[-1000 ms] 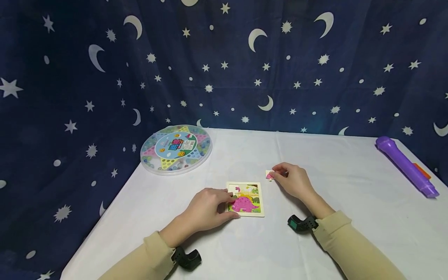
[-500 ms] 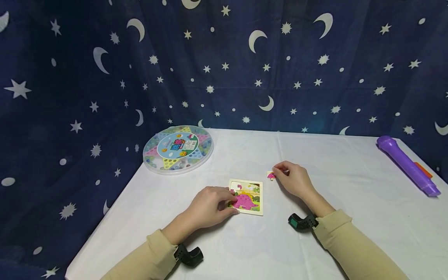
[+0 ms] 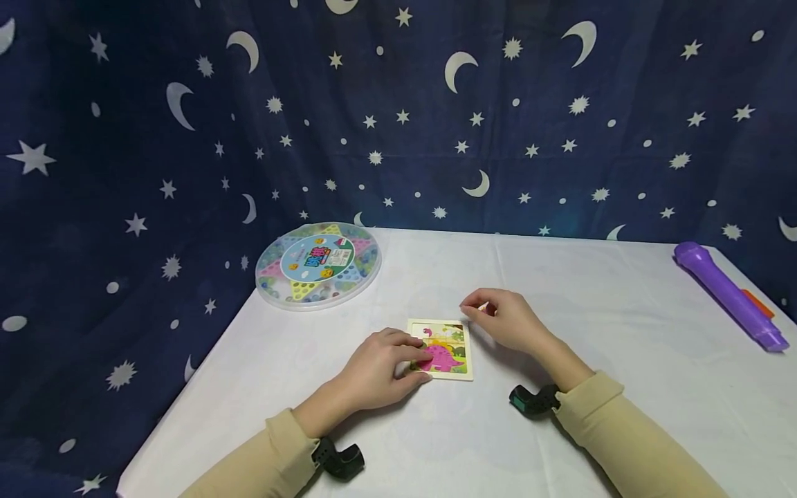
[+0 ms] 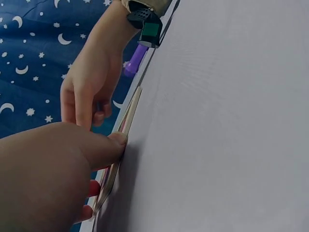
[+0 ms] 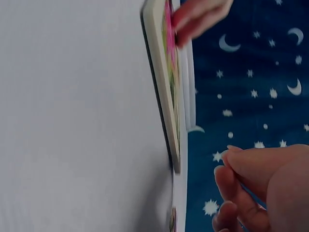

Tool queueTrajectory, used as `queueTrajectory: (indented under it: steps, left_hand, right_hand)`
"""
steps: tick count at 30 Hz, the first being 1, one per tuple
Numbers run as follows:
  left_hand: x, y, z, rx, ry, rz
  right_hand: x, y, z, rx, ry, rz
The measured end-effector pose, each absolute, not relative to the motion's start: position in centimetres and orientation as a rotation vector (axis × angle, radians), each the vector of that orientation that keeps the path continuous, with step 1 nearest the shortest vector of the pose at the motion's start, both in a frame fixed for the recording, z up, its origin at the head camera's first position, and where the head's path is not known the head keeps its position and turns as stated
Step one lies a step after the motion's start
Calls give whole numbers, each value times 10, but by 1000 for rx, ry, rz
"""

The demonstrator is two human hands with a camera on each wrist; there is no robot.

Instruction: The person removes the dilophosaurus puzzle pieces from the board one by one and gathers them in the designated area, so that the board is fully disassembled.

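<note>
Right hand (image 3: 507, 321), fingers loosely bent, has shifted left from one loose piece (image 3: 483, 308) towards the puzzle (image 3: 450, 354). Left hand (image 3: 378, 368) holds the puzzle's left side, thumb at near edge. One puzzle, flat on table (image 3: 448, 436), near-square; its dinosaur lies crosswise, tail right. Beyond: one round game board (image 3: 317, 265), one purple tube (image 3: 730, 297).

The left hand (image 3: 386, 366) covered part of the dinosaur puzzle (image 3: 452, 354); the right hand (image 3: 506, 322) hid most of a loose puzzle piece (image 3: 483, 309). A purple tube (image 3: 730, 296) partly blocked an orange object (image 3: 758, 303). The right wrist view showed the left hand's fingers (image 5: 205, 14) blurred.
</note>
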State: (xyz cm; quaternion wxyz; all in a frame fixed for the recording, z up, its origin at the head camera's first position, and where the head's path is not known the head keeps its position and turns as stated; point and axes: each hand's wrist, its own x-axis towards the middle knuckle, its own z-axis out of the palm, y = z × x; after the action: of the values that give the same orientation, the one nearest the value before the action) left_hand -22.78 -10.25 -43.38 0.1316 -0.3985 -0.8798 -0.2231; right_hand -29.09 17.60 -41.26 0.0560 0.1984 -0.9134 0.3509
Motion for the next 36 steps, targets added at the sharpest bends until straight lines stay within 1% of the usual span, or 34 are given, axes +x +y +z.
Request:
queueTrajectory:
  steps: [7,13,20,28,36]
  left_hand:
    - [-228,-96,-438,-1168,-2556,-643]
    - [-226,-95,-442,-1163,-2578,-662]
    - [-223,-101,-447,-1122,-2587,-668]
    - [-222,-104,-441,-1104,-2614,-687]
    - [-228,-101,-435,-1142,-2599,-659]
  right_hand:
    - [-284,164,-410,767,-2844,1086]
    - [-287,154,-416,846,-2934,1031]
    - [-290,134,-419,998,-2877,985]
    - [-277,120,-407,1036,-2916,707]
    - [-278,125,-405,1011,-2918,682]
